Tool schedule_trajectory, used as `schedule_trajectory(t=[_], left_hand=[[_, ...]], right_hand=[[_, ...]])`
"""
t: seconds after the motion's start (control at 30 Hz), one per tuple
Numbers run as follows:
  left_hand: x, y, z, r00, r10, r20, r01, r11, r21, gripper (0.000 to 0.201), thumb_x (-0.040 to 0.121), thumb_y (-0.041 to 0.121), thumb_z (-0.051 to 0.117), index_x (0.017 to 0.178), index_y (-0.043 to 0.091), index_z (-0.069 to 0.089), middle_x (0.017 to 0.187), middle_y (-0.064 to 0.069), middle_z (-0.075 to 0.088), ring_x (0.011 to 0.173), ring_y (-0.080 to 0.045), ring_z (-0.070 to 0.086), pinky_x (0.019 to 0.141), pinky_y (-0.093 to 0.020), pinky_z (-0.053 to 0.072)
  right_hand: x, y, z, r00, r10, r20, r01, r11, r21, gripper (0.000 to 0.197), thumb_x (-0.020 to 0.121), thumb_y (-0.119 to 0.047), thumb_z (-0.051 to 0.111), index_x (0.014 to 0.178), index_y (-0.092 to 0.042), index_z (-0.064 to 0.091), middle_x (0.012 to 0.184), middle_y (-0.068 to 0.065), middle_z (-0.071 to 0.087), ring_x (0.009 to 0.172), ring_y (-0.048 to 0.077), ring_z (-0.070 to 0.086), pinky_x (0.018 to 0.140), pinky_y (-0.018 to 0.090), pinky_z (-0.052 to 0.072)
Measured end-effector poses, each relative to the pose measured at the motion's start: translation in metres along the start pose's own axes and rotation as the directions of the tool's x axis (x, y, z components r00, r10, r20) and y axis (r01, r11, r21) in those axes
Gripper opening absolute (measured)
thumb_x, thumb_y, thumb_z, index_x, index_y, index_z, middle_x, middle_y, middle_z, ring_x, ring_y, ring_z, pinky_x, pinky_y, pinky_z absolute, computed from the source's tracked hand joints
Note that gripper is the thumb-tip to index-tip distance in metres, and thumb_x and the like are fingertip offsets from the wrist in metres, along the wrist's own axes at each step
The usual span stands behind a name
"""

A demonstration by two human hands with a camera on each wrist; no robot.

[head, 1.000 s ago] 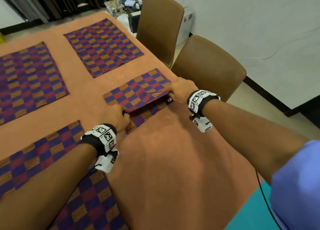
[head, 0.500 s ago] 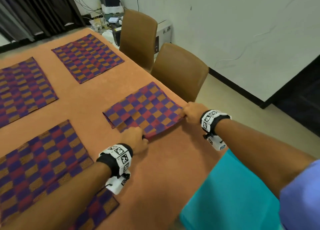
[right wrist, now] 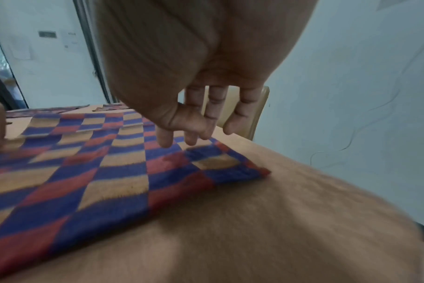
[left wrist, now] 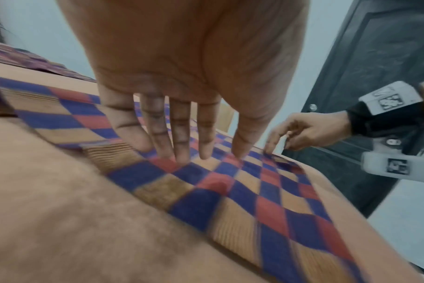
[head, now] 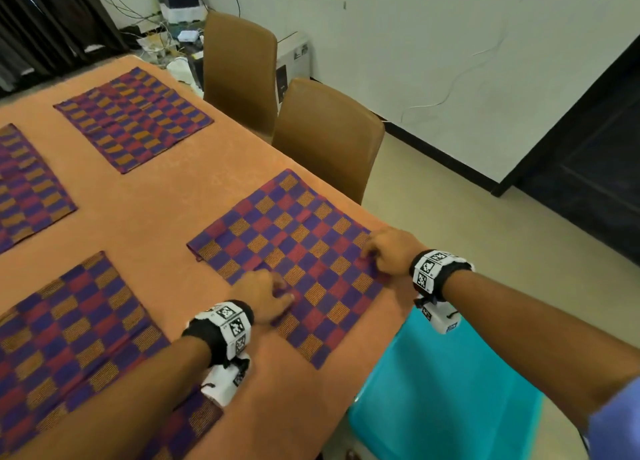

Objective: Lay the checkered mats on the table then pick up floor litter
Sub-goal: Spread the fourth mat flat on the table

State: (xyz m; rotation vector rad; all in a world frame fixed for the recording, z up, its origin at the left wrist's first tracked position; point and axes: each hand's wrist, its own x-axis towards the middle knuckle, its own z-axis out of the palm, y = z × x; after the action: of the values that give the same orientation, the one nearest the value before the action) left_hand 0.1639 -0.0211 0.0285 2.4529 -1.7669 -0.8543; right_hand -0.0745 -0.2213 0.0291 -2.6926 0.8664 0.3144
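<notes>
The checkered mat (head: pixel 294 248) in purple, red and orange lies unfolded and flat near the right edge of the orange-covered table (head: pixel 156 210). My left hand (head: pixel 273 295) rests on its near-left part. In the left wrist view the straight fingers (left wrist: pixel 182 145) touch the cloth with their tips. My right hand (head: pixel 377 251) is at the mat's right corner. In the right wrist view its fingers (right wrist: pixel 190 134) are straight and relaxed, at or just above the cloth (right wrist: pixel 97 172), holding nothing. No floor litter shows.
Three more checkered mats (head: pixel 135 120) (head: pixel 27 189) (head: pixel 69 328) lie spread on the table. Two brown chairs (head: pixel 329 140) (head: pixel 239 68) stand along the right side, and a teal chair (head: pixel 443 390) stands at my near right. Cables and boxes (head: pixel 176 26) crowd the far corner.
The mat was folded in half and both hands pinched its top layer. They drew it toward me, so it now lies fully open, and both hands have let go.
</notes>
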Motion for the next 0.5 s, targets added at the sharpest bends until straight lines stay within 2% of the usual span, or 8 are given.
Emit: schedule_trajectory(t=[0.07,0.13,0.2,0.27,0.33,0.4,0.5], left_hand=[[0.017,-0.033,-0.018,0.989,-0.059,-0.136,0.064,0.998,0.029,0.041,0.082,0.047,0.059,0.116,0.024,0.063,0.111,-0.005,0.063,0.103,-0.027,0.058,0.086,-0.037,0.048],[0.034,-0.066,-0.035,0.953,-0.161,-0.256,0.164,0.986,-0.012,0.047,0.081,0.04,0.062,0.122,0.019,0.059,0.119,-0.013,0.057,0.11,-0.036,0.052,0.093,-0.043,0.045],[0.047,-0.095,-0.052,0.911,-0.272,-0.31,0.267,0.962,-0.06,0.055,0.079,0.04,0.064,0.128,0.016,0.054,0.126,-0.018,0.052,0.113,-0.041,0.049,0.094,-0.047,0.045],[0.055,-0.113,-0.063,0.89,-0.375,-0.259,0.367,0.927,-0.079,0.062,0.08,0.044,0.063,0.133,0.017,0.046,0.132,-0.018,0.046,0.117,-0.042,0.047,0.096,-0.047,0.044],[0.065,-0.126,-0.068,0.89,-0.425,-0.164,0.414,0.905,-0.102,0.06,0.083,0.046,0.062,0.133,0.016,0.046,0.133,-0.019,0.044,0.116,-0.042,0.05,0.095,-0.044,0.044],[0.073,-0.133,-0.069,0.909,-0.404,-0.102,0.389,0.91,-0.141,0.052,0.087,0.046,0.058,0.126,0.013,0.051,0.128,-0.02,0.051,0.111,-0.039,0.054,0.091,-0.041,0.045],[0.084,-0.139,-0.069,0.919,-0.38,-0.107,0.343,0.902,-0.264,0.041,0.09,0.042,0.056,0.115,0.01,0.058,0.114,-0.018,0.062,0.102,-0.035,0.059,0.083,-0.036,0.046]], right_hand=[[0.021,-0.01,-0.005,0.998,-0.007,-0.056,0.01,0.998,0.062,0.041,0.074,-0.014,0.055,0.108,-0.029,0.072,0.113,-0.004,0.068,0.109,0.02,0.059,0.09,0.031,0.05],[0.049,-0.023,-0.015,0.993,-0.052,-0.102,0.06,0.995,0.085,0.039,0.077,-0.013,0.057,0.111,-0.026,0.071,0.112,-0.002,0.068,0.106,0.02,0.059,0.088,0.027,0.046],[0.082,-0.038,-0.024,0.987,-0.105,-0.118,0.117,0.989,0.095,0.041,0.078,-0.012,0.058,0.116,-0.024,0.068,0.112,-0.001,0.068,0.103,0.019,0.059,0.086,0.025,0.044],[0.117,-0.05,-0.03,0.979,-0.157,-0.128,0.173,0.977,0.123,0.049,0.076,-0.01,0.058,0.123,-0.022,0.064,0.117,0.0,0.066,0.106,0.018,0.058,0.09,0.027,0.045],[0.157,-0.057,-0.034,0.983,-0.138,-0.12,0.153,0.98,0.127,0.055,0.078,-0.01,0.058,0.133,-0.018,0.057,0.128,0.003,0.061,0.115,0.022,0.055,0.094,0.029,0.044],[0.195,-0.064,-0.038,0.991,-0.074,-0.116,0.088,0.988,0.125,0.06,0.081,-0.019,0.057,0.14,-0.021,0.048,0.138,0.002,0.054,0.122,0.027,0.052,0.096,0.035,0.045],[0.242,-0.064,-0.04,0.989,0.08,-0.126,-0.06,0.987,0.152,0.06,0.086,-0.037,0.056,0.142,-0.026,0.041,0.137,0.009,0.053,0.118,0.036,0.054,0.096,0.045,0.048]])
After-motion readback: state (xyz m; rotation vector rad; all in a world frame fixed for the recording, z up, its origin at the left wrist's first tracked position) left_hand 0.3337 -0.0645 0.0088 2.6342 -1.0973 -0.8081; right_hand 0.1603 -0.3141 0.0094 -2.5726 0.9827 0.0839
